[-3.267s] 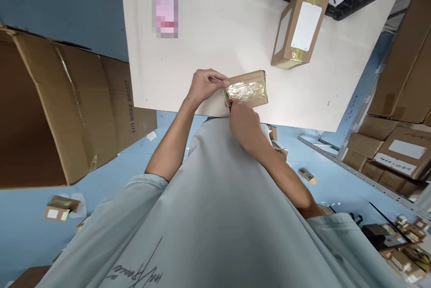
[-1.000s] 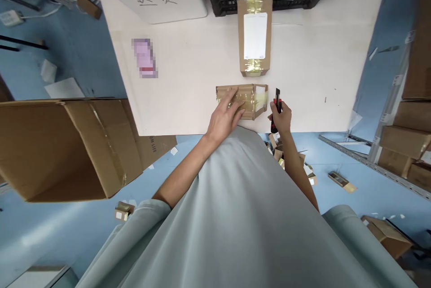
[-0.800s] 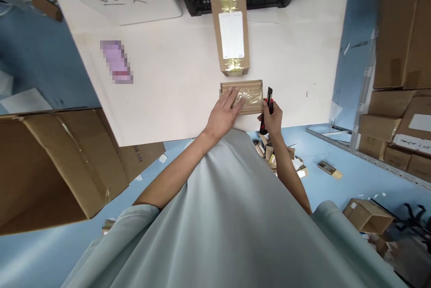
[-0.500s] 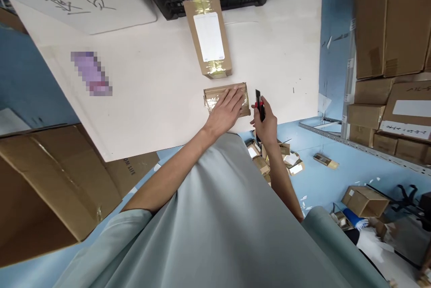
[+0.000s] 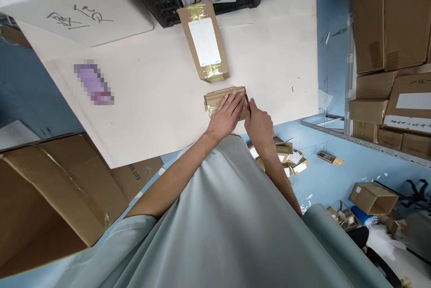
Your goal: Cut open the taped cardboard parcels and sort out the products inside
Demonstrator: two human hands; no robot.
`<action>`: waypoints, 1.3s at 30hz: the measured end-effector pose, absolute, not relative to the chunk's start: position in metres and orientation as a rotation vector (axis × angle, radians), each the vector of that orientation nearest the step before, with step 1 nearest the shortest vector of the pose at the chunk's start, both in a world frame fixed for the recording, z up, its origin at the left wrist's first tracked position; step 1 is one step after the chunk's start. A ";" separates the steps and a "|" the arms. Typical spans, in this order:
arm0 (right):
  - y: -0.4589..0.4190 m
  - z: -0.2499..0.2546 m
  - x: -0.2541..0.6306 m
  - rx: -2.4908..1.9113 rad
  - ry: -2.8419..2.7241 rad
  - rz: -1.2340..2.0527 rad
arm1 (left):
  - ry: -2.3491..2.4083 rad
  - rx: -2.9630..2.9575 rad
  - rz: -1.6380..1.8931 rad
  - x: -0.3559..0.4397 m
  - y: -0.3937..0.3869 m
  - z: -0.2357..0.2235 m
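A small cardboard box (image 5: 218, 98) wrapped in shiny tape lies at the front edge of the white table. My left hand (image 5: 226, 115) rests flat on top of it, fingers stretched out and partly covering it. In my right hand (image 5: 261, 124) is a utility knife (image 5: 248, 105) with red and black parts, my fingers wrapped round it. Its blade end is at the box's right end; most of the handle is hidden by my fingers. Behind the small box lies a longer taped cardboard box (image 5: 204, 41) bearing a blank-looking white label.
A black plastic crate (image 5: 161, 0) and a white box with handwriting (image 5: 84, 20) stand at the table's back. A pixelated purple item (image 5: 94, 82) lies left. An open carton (image 5: 63, 180) is at lower left, stacked cartons (image 5: 370, 18) at right, cardboard scraps (image 5: 291, 157) on the floor.
My right hand has moved left, bringing the knife from beside the small box to its right end. My left hand stays on the box. The view has shifted slightly.
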State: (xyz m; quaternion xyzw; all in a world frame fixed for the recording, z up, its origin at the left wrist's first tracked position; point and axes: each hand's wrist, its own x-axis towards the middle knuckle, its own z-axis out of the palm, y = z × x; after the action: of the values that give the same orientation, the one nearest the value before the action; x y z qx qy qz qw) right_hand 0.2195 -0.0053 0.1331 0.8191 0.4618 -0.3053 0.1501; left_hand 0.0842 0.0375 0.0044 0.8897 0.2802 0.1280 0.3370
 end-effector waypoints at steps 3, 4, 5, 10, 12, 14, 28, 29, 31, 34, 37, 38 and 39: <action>0.007 0.134 0.210 2.303 1.325 -0.799 | 0.763 2.337 0.328 0.085 0.035 0.001; 0.009 0.135 0.208 2.283 1.320 -0.788 | 0.775 2.344 0.326 0.086 0.034 0.001; 0.010 0.137 0.207 2.264 1.309 -0.785 | 0.783 2.350 0.322 0.086 0.034 0.000; -0.005 0.149 0.206 2.221 1.218 -0.829 | 0.772 2.359 0.289 0.090 0.036 0.002; -0.015 0.150 0.207 2.232 1.193 -0.859 | 0.761 2.347 0.286 0.092 0.036 0.004; -0.024 0.149 0.206 2.250 1.185 -0.894 | 0.751 2.327 0.297 0.093 0.035 0.005; -0.070 0.147 0.220 2.626 1.498 -1.125 | 0.925 2.212 0.477 -0.022 0.036 0.002; -0.066 0.140 0.222 2.616 1.523 -1.142 | 0.989 2.195 0.502 -0.037 0.031 0.004; -0.056 0.125 0.223 2.542 1.603 -1.165 | 1.147 2.134 0.572 -0.064 0.019 0.009; -0.041 0.110 0.212 2.363 1.743 -1.132 | 1.422 1.948 0.677 -0.093 0.003 0.015; -0.027 0.107 0.191 2.173 1.874 -1.050 | 1.600 1.688 0.728 -0.109 -0.004 0.013; -0.022 0.108 0.182 2.106 1.924 -1.025 | 1.629 1.608 0.740 -0.114 -0.005 0.010; -0.017 0.110 0.172 2.035 1.975 -1.003 | 1.648 1.539 0.750 -0.119 -0.005 0.005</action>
State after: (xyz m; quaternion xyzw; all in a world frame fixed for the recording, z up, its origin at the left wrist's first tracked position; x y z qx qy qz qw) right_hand 0.1725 -0.0167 0.1098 0.6750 0.6552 -0.3326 0.0670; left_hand -0.1187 -0.0053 0.0053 0.6006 0.6435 0.2929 0.3734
